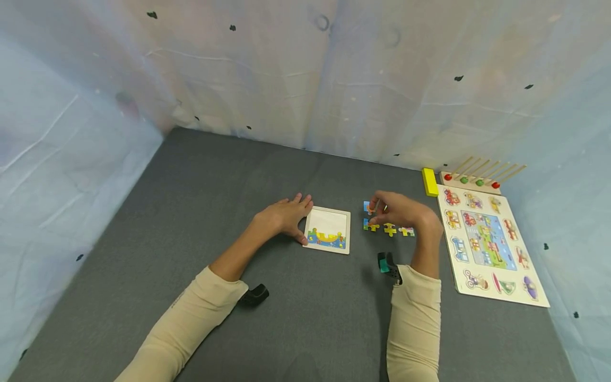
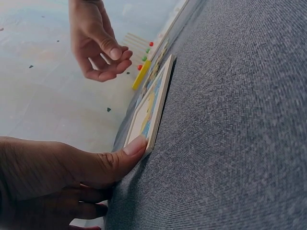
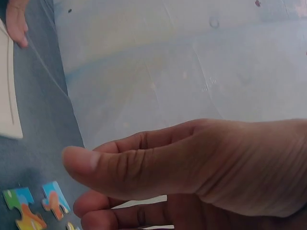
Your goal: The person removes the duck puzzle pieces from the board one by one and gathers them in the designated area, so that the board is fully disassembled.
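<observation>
A small square wooden puzzle tray lies on the grey surface, with joined blue and yellow pieces along its lower part and a white bare area above. My left hand is at the tray's left side, fingers spread. In the left wrist view its thumb touches the tray's corner. My right hand hovers over loose jigsaw pieces, fingers loosely bent and nothing seen between them. In the right wrist view, an orange and blue piece and a green, blue and yellow piece lie below it.
At the right lies a larger picture board with vehicle pictures. Behind it stand a wooden base with slanting sticks and red and green beads, and a yellow block. Pale sheeting rises along the back and sides.
</observation>
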Demonstrator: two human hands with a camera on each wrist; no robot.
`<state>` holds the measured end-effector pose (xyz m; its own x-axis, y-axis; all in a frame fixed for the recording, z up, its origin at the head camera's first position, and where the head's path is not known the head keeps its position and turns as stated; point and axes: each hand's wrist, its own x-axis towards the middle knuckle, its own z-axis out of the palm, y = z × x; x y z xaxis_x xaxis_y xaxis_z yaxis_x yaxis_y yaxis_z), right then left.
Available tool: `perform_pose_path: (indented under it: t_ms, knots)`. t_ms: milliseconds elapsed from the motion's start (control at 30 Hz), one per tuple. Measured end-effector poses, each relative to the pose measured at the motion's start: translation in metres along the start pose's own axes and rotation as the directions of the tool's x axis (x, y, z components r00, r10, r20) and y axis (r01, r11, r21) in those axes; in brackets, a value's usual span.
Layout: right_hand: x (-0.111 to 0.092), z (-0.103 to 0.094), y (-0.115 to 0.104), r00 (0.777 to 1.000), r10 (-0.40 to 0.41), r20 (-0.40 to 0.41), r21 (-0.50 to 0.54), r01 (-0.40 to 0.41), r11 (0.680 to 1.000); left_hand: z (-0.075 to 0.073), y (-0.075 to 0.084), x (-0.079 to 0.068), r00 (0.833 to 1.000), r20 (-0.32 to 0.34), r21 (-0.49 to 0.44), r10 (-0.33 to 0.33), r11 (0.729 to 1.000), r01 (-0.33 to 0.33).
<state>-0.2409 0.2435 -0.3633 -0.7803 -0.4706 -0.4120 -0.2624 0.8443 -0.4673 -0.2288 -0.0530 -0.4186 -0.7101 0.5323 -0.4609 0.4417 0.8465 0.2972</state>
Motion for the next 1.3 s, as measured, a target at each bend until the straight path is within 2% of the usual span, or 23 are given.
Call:
perform_pose_path:
  t_ms: [300,567,900,1300]
  knots:
    - [0.011,0.006,-0.016,0.999,-0.012,0.043,-0.037,0.014,0.999,0.0,-0.001,0.001,1.0,0.007,-0.006,-0.001,1.0,0.001]
    - [0.027,0.016,-0.033,0.994,-0.074,0.076,-0.06,0.079,0.995,0.001,-0.001,0.001,1.0,0.01,-0.004,-0.007,1.0,0.008]
    - [0.042,0.028,-0.056,0.972,-0.191,0.137,-0.081,0.203,0.976,0.001,0.0,0.002,1.0,0.004,0.011,-0.015,1.0,0.015]
    - [0.065,0.049,-0.074,0.952,-0.202,0.23,-0.1,0.23,0.968,0.0,-0.001,0.0,1.0,0.008,0.02,-0.008,1.0,0.008]
